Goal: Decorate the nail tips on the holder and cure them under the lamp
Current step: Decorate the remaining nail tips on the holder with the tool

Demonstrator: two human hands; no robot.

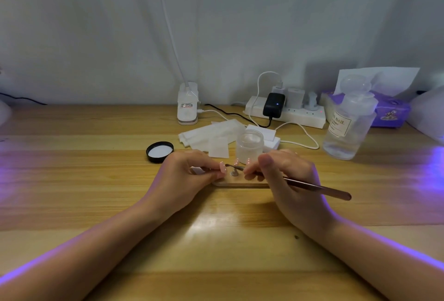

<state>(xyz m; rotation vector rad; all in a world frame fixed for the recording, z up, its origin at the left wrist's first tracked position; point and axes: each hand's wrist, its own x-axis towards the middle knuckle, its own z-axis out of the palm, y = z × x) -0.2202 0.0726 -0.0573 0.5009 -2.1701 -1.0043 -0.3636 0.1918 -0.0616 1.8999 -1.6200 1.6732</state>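
Wooden holder (240, 182) half hidden behind left hand (189, 176), right hand (286, 176).

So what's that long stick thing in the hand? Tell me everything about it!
The tool is a thin, shiny rod, metal by its look, rose-brown in colour. The right hand pinches it near the front. Its small flat tip reaches left toward a pink nail tip that the left hand holds. Its back end sticks out right, above the table.

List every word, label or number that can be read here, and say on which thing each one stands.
"NAIL": on the label of the clear bottle; the rest of that label is too small to read.
Sticker on the white lamp base: too blurred to read.
Print on the purple tissue pack: unreadable.
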